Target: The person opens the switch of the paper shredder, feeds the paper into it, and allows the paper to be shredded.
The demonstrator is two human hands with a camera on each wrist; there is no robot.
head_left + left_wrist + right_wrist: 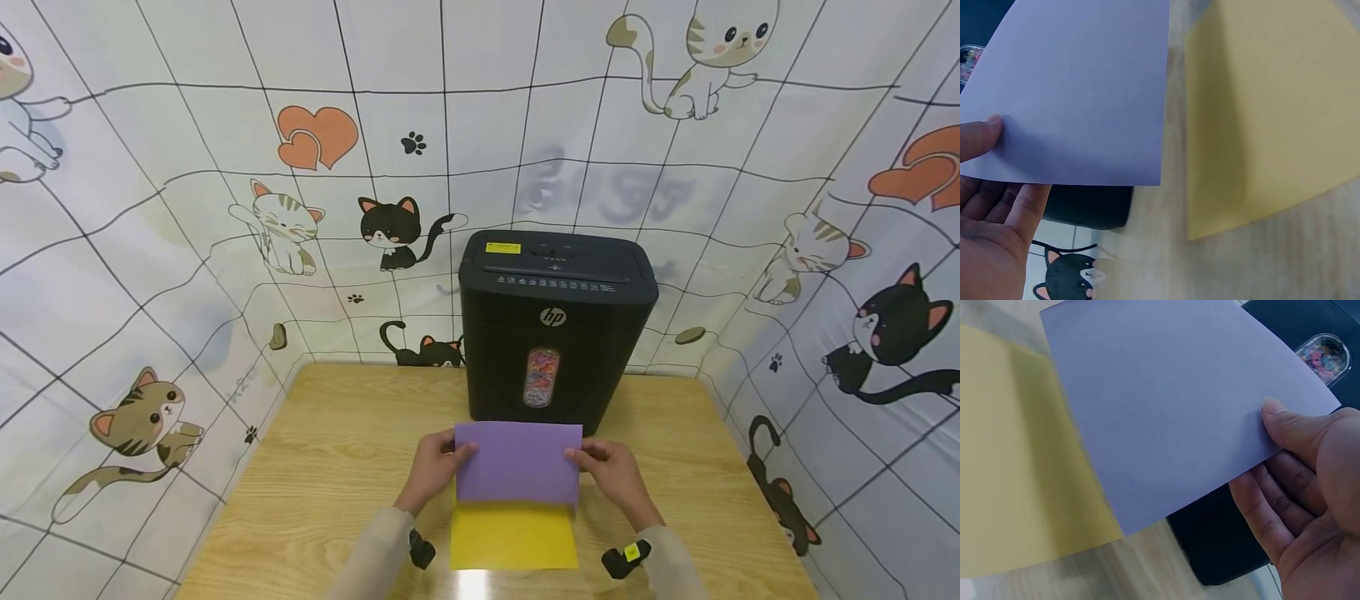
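A sheet of purple paper (517, 462) is held up between both hands, in front of the base of a black HP paper shredder (555, 333). My left hand (435, 471) pinches its left edge, thumb on the near face and fingers behind. On the right edge, my right hand (611, 475) pinches it the same way. Yellow paper (513, 537) lies on the table below, its far part hidden by the purple sheet. Both wrist views show the purple sheet (1085, 87) raised above the yellow paper (1010, 469).
The shredder's window (542, 377) shows colourful paper shreds inside; its feed slot (555, 275) runs across the top. The wooden table (360, 450) meets a cat-print cloth (390, 125) at the back and both sides.
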